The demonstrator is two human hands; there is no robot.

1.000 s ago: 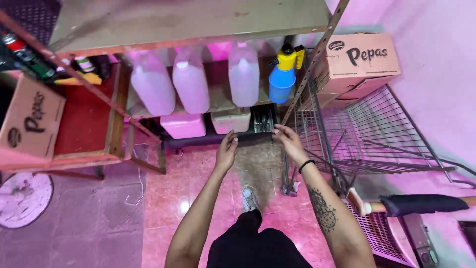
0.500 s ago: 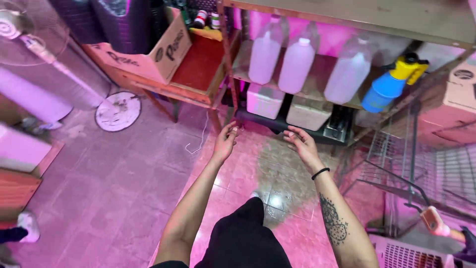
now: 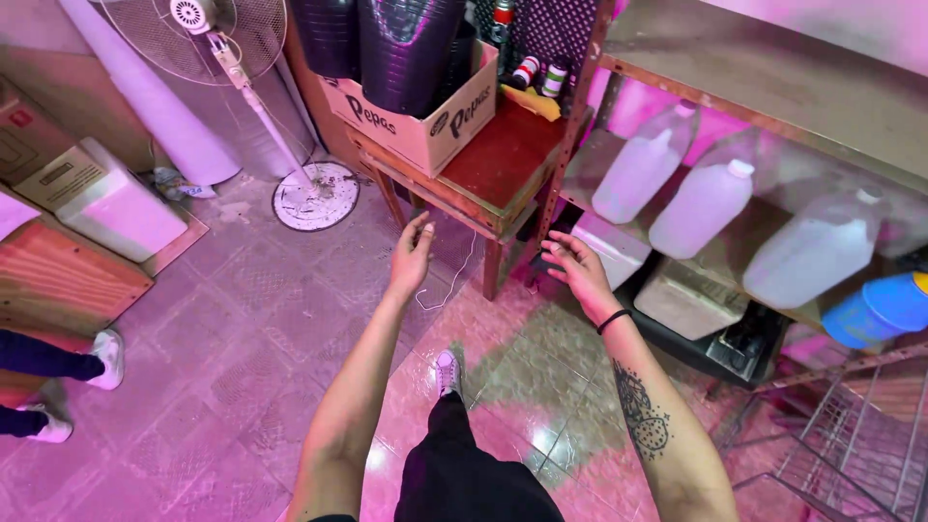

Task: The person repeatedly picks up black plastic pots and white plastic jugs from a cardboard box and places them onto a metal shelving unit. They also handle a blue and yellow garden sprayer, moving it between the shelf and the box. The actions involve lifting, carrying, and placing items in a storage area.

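Both hands out front, empty, fingers spread.

Left hand [image 3: 411, 253] and right hand [image 3: 577, 273] mid-frame, gripping nothing; nearest thing a thin white cord [image 3: 452, 280] hanging between them by the red wooden table [image 3: 503, 159]. Better to pinch the cord low, slowly.

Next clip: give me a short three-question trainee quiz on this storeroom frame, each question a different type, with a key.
1. True or false: the left hand holds a jug.
2. Which stands in the cardboard box on the red table? A) stacked dark baskets B) a fan C) a blue bottle
3. Fill in: the right wrist, behind the right hand, wears a black ____.

Key:
1. False; both hands are empty, fingers spread, in front of the table and shelf.
2. A; the dark baskets stand in it.
3. Band; the band sits above a forearm tattoo.
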